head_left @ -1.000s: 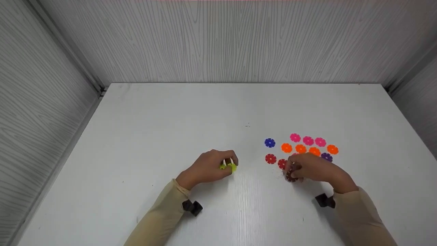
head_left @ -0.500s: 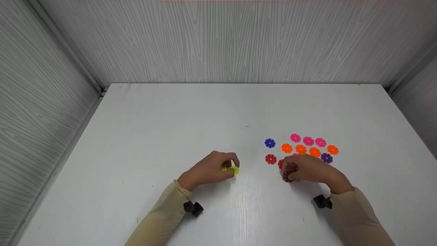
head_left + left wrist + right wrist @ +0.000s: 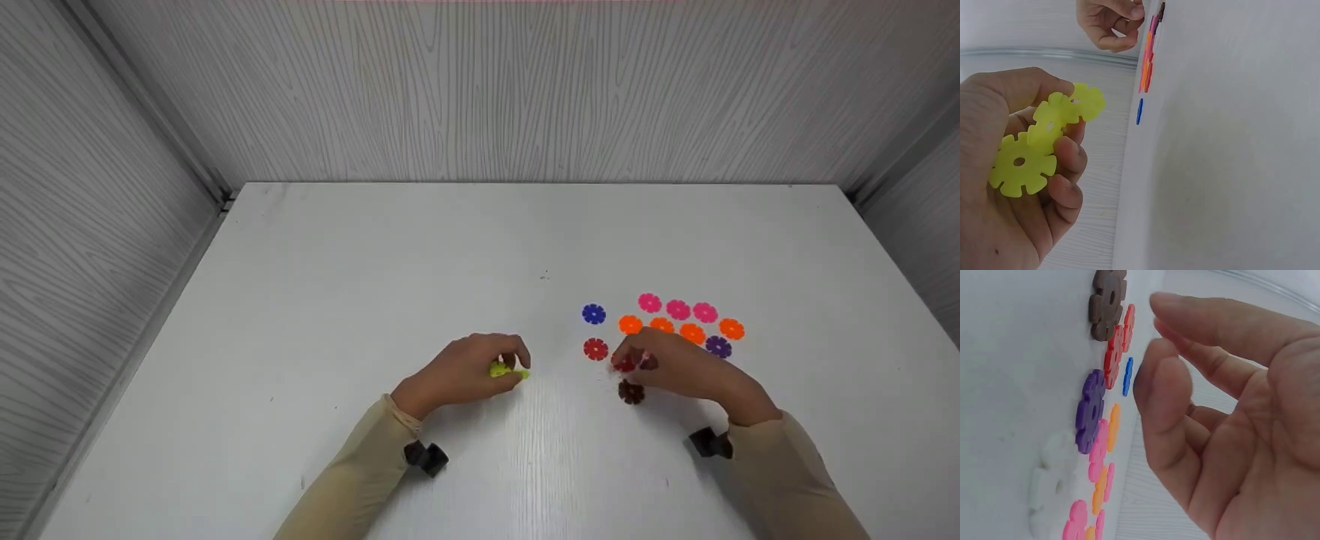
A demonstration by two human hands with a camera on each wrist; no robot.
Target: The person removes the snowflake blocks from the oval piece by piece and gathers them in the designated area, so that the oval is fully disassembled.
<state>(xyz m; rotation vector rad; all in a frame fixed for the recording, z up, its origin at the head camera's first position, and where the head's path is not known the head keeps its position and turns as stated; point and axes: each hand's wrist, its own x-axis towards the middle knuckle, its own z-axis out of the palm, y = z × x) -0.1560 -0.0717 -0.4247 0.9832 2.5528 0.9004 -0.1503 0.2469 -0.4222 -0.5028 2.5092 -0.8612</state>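
My left hand (image 3: 469, 367) grips several yellow notched plastic discs (image 3: 1022, 166); in the left wrist view they are slotted together in a chain, between thumb and curled fingers. My right hand (image 3: 675, 364) hovers over the right-hand group of discs. Its fingers are loosely bent, and nothing shows between them in the right wrist view. Just below its fingertips a brown disc (image 3: 631, 391) lies on the table. Two red discs (image 3: 1113, 357) and a purple disc (image 3: 1089, 413) are close by in the right wrist view. My right hand partly covers one red disc in the head view.
Beyond the right hand lie pink discs (image 3: 678, 309), orange discs (image 3: 691, 334), a blue disc (image 3: 593, 313) and another purple disc (image 3: 718, 346). A whitish disc (image 3: 1050, 489) shows faintly in the right wrist view. Wood-grain panels (image 3: 480, 90) wall the white table.
My right hand has let go of the brown disc, which now lies on the table, and has lifted slightly away. The left hand has shifted slightly right, turning the yellow discs.
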